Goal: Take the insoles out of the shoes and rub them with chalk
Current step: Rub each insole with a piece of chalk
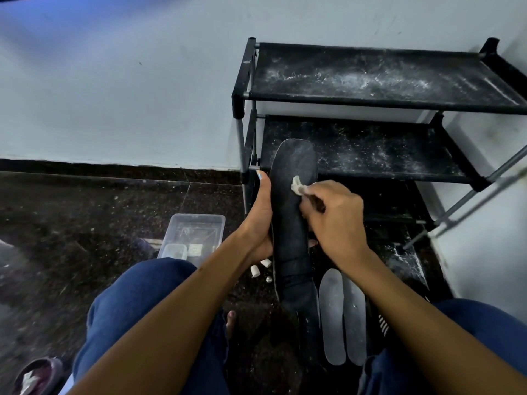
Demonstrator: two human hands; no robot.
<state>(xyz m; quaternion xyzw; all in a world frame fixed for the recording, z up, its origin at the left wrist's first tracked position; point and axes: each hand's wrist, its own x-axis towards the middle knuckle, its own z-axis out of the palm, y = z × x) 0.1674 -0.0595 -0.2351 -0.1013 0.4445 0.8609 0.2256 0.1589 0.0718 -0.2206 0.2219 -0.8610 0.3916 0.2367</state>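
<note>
Long dark fabric insole (291,223) held lengthwise, toe end away, gripped mid-length by left hand (261,220); right hand (336,220) pinching white chalk lump (298,186) vs. forefoot area.

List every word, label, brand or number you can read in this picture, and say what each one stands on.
No text can be read.
Clear plastic box: pale pieces inside that may bear print, too blurred to read.
Dark insole held in the hands: no print shows.
Two grey insoles on the floor: no print shows.
Shoe rack: only white chalk dust, no label.
</note>
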